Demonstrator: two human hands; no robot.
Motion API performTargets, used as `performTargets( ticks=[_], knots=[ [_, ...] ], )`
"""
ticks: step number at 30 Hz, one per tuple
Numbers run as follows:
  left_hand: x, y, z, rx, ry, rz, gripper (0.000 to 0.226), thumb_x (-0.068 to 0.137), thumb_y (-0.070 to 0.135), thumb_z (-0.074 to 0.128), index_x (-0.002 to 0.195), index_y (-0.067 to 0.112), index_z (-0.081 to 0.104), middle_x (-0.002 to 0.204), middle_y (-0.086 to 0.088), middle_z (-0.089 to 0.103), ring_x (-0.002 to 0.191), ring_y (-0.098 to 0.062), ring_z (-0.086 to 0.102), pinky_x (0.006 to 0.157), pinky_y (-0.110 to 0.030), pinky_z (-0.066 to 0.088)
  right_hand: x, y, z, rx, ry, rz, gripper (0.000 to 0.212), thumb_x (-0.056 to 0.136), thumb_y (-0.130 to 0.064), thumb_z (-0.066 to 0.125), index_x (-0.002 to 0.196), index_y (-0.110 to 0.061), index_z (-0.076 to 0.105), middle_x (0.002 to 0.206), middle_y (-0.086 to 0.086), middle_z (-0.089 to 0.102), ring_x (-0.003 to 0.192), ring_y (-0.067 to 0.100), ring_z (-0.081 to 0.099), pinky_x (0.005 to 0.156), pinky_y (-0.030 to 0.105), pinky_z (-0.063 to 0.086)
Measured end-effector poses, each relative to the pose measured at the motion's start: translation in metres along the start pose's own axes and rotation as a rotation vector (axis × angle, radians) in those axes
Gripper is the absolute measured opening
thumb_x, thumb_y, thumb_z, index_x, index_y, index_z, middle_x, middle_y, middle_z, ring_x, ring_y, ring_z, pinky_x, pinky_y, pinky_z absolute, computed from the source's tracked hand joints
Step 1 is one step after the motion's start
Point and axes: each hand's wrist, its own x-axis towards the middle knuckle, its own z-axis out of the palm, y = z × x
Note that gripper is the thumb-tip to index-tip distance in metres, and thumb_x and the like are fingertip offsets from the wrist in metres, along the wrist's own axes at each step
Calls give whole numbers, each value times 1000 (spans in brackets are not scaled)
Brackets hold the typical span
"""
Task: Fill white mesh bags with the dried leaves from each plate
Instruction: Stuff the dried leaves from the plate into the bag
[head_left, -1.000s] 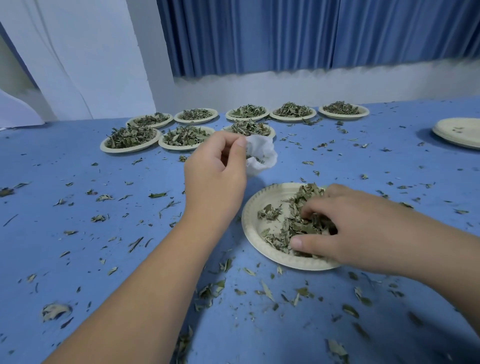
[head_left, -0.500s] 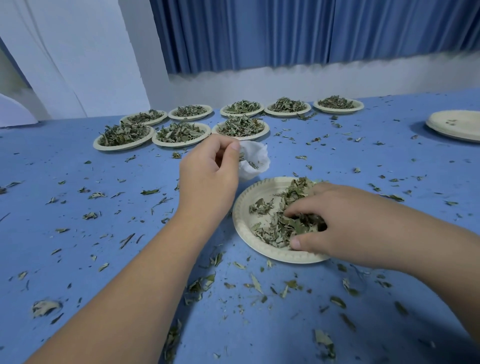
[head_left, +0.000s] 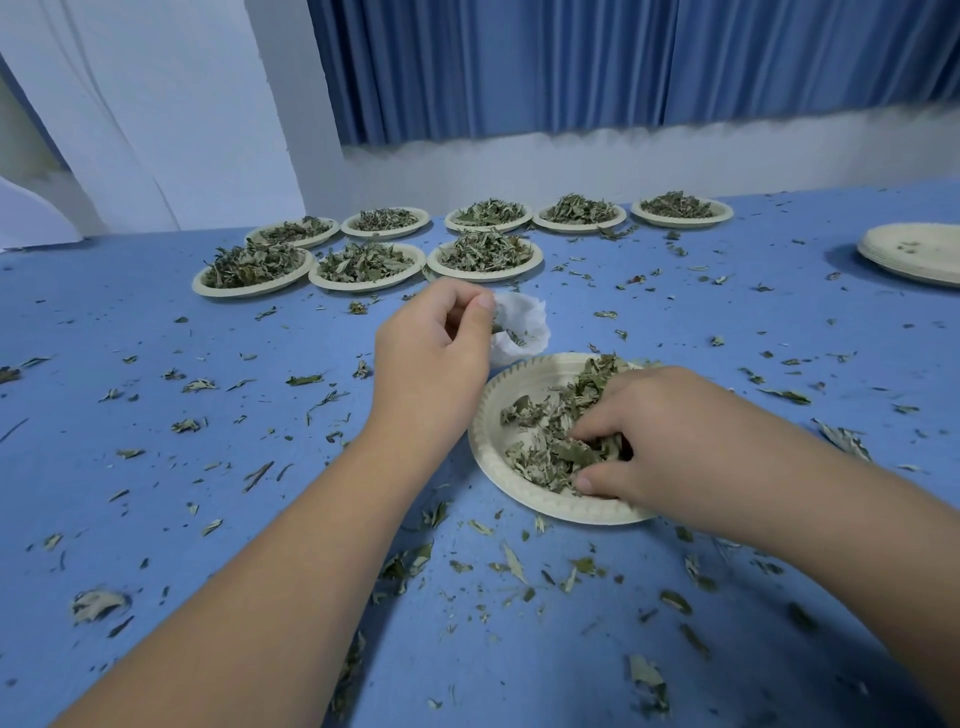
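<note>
From my head camera, my left hand is curling its fingers and thumb into a pinch on the rim of a small bag, holding its mouth open just behind the near plate. The bag is thin white mesh, crumpled and soft, with a few leaf bits showing inside. My right hand is resting in the plate, its bent fingers and thumb clenching around a clump of dried leaves, which are grey-green, curled and brittle. The plate is round, pale, with a ridged edge. Crumbs are lying all over the blue table, and eight more leaf-filled plates are sitting far back.
</note>
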Motion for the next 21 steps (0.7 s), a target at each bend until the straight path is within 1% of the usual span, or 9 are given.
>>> performTargets(
  ticks=[2,5,9,11,14,16,18,19,21],
  knots=[
    [-1,0,1,-16,-12,-16,22,96,23,57,76,31,64,66,14,60,59,1,50,56,-14,41,2,2,2,12,11,6,35,82,-46,67,99,-16,68,92,7,66,88,24,62,72,37,51],
    [-2,0,2,-23,-28,-29,21,96,23,57,78,29,65,64,15,57,56,2,47,54,-10,37,3,3,3,23,32,6,29,82,-46,67,89,-18,70,84,6,66,82,22,62,68,36,52],
    [-2,0,2,-19,-30,-37,19,96,23,57,80,27,66,66,13,59,57,2,48,55,-13,39,3,3,5,30,69,7,33,82,-45,67,92,-13,70,88,8,68,85,26,63,68,37,53],
    [-3,0,2,-28,-32,-46,18,96,23,58,80,25,66,66,12,59,57,1,48,55,-14,41,3,4,6,31,87,2,32,83,-42,66,89,-11,70,86,10,68,83,27,63,65,37,52],
    [-6,1,3,-43,-30,-68,20,95,23,58,77,28,66,63,14,58,55,3,49,52,-10,40,3,5,7,33,118,-7,27,83,-37,64,82,-11,69,84,11,68,79,27,63,61,36,51],
    [-6,2,4,-39,-32,-77,22,95,23,59,76,30,65,63,15,59,55,4,50,52,-8,40,3,6,8,45,136,-9,25,83,-35,64,85,-11,70,87,11,68,83,27,63,62,35,51],
    [-6,2,4,-38,-35,-83,22,95,23,59,76,30,65,64,15,59,56,4,50,53,-9,40,3,7,8,60,147,-10,26,83,-34,65,89,-9,70,88,12,68,84,27,63,59,31,49],
    [-7,3,3,-42,-34,-85,22,95,23,59,76,30,65,65,14,60,56,4,50,53,-9,41,3,8,8,66,150,-11,25,83,-33,65,90,-9,70,86,11,69,82,26,62,56,29,46],
    [-7,3,3,-40,-30,-89,21,95,24,59,76,30,66,68,10,61,56,3,49,53,-11,41,3,10,4,92,149,-1,24,84,-33,66,88,-10,70,79,8,68,72,21,61,52,27,42]
  ],
)
